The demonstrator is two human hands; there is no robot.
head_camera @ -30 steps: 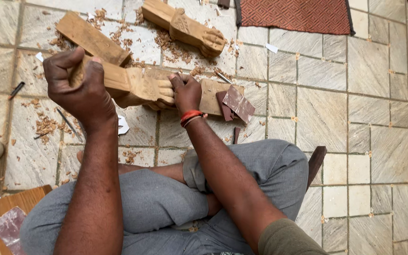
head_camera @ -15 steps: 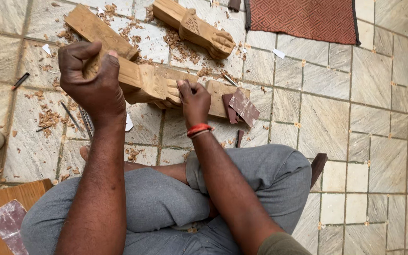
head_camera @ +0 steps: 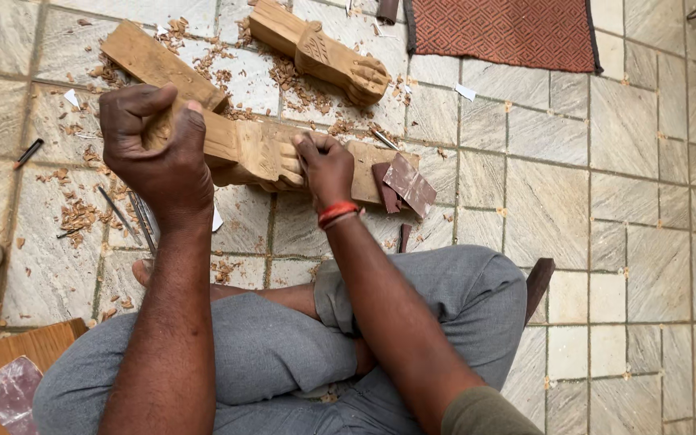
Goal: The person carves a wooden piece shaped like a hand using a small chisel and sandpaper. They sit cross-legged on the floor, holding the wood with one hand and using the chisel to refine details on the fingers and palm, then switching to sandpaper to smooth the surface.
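I sit cross-legged on a stone tile floor. My left hand [head_camera: 159, 149] grips the shaft of a carved wooden leg [head_camera: 247, 153] with a paw-shaped end. It rests on a flat wooden block [head_camera: 368, 165]. My right hand [head_camera: 325, 167], with a red band at the wrist, is closed and pressed against the carved paw; whatever lies under its fingers is hidden. A folded piece of brown sandpaper [head_camera: 408, 184] lies on the block just right of that hand.
A second carved leg [head_camera: 320, 52] and a plain wooden plank [head_camera: 159, 64] lie farther off among wood shavings. Thin metal tools [head_camera: 126, 216] lie left of my knee. A red patterned mat [head_camera: 501, 32] is at top right. A wooden board [head_camera: 18, 350] sits at bottom left.
Both hands and the carved leg keep the same grip; my right hand has shifted slightly along the paw. The view has drifted a little.
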